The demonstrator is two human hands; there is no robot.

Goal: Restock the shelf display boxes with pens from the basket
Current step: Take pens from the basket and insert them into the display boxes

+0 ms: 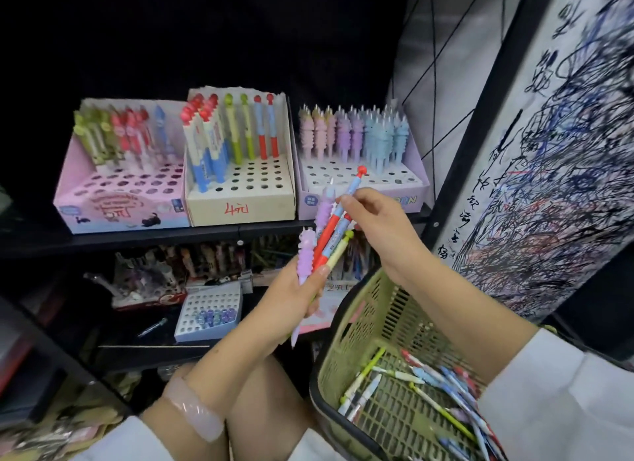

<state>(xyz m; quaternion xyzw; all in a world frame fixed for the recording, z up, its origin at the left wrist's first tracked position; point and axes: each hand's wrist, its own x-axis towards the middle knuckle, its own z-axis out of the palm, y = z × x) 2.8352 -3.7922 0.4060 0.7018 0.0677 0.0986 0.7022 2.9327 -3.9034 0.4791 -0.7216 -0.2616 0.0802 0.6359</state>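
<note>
The left hand (302, 289) clamps its grip on a mixed bundle of plastic pens (326, 248), purple, red and yellow-green. The right hand (370, 217) pinches one pen with a red ball top (353, 186) out of this bundle, in front of the shelf's front edge. More pens lie in the green plastic basket (360, 327). The bundle can slip and scatter if the pulled pen drags its neighbours. This pen can also go into the wrong box: it seems to match the cream cardboard box in the middle (240, 210), not the lilac box at the right (363, 200).
</note>
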